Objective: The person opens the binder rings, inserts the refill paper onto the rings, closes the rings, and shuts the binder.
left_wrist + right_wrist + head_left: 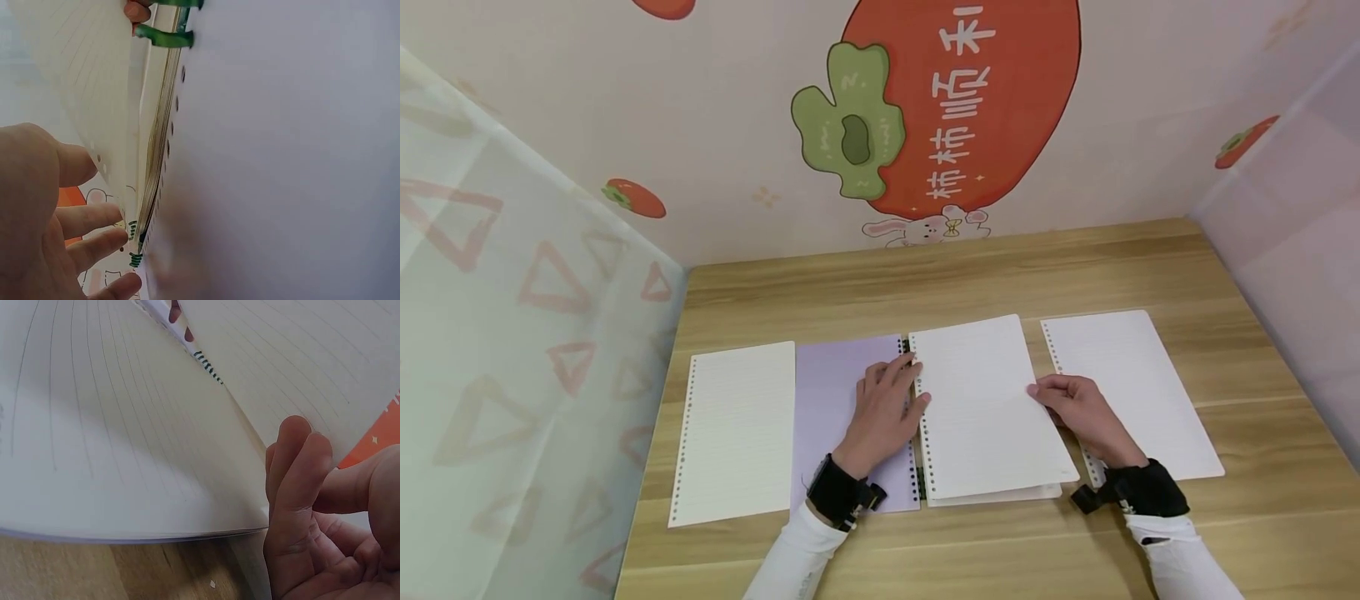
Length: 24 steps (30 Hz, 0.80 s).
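An open loose-leaf notebook with a purple cover lies on the table. Green binder rings run along its spine. Over its right half is a white lined sheet of paper, its punched holes along the spine and its lower right corner raised off the pages beneath. My left hand lies across the spine, fingertips touching the sheet's holed edge near the rings. At the sheet's right edge, my right hand pinches the paper between thumb and fingers.
On the left, a lined punched sheet overlaps the purple cover's side. Another white punched sheet lies to the right, partly under my right wrist. Printed cloth walls stand behind and on both sides of the wooden table.
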### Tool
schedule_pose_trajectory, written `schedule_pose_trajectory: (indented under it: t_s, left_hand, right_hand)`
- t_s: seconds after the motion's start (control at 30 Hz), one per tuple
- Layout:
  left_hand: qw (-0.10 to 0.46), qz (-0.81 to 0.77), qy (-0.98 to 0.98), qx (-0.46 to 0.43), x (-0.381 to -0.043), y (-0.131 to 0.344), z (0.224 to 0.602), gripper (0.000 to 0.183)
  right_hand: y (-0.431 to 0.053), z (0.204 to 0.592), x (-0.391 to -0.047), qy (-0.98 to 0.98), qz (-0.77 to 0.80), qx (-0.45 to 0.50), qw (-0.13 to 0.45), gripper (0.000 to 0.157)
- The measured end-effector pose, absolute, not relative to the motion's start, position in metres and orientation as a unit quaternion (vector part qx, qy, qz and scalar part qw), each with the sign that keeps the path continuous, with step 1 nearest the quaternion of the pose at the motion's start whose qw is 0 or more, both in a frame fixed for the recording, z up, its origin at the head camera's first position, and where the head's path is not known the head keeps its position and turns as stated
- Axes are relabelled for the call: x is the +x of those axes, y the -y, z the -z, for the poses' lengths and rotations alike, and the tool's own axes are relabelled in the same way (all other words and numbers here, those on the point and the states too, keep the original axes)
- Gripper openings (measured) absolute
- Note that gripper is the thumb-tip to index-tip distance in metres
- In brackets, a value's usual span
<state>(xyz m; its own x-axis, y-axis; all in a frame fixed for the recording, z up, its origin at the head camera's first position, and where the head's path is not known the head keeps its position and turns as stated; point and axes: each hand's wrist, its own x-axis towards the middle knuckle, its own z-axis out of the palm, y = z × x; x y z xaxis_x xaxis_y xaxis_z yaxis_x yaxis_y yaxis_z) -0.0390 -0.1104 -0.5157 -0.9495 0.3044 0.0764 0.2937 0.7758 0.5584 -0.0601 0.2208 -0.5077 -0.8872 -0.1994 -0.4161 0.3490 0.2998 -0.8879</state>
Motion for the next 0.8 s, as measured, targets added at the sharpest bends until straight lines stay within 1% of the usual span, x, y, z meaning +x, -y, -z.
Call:
schedule_pose_trajectory:
  t_s: [0.3,0.8]
  left_hand:
    - [0.027,-0.291,-0.943,0.156,-0.0378,0.1088,0.5145,0.053]
    - [0.021,-0.279,-0.947,0.160,-0.0338,0.1098,0.5096,0.052]
  right_hand:
    - [-0.2215,0.5100,-0.0597,-0.776,0.584,0.051,0.233,0.050]
    - [-0.2218,0.5074,-0.0587,-0.778,0.579,0.052,0.238,0.052]
